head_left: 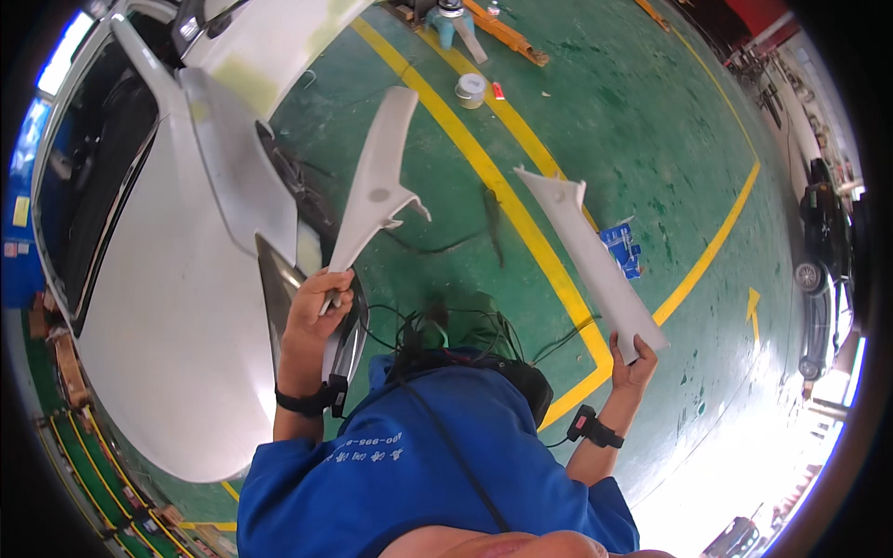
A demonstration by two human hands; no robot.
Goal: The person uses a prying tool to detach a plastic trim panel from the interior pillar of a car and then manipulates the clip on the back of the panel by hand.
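My left hand [325,299] grips the narrow lower end of a white plastic trim panel [381,158], raised upright in front of me, its upper end wide with a grey oval spot and small tabs. My right hand [633,358] holds the lower end of a second, straighter white trim panel [595,260], tilted up and to the left, with a notched top. The two pieces are apart. Close by on the left stands a white car body [158,325], with pale yellowish patches on its upper panel [244,79].
On the green floor with yellow lines [707,251] lie a blue crumpled package [621,251], dark cables [437,249], a round can [471,90], a small red item [499,91] and orange metal parts [507,37]. A dark car [819,223] stands at far right.
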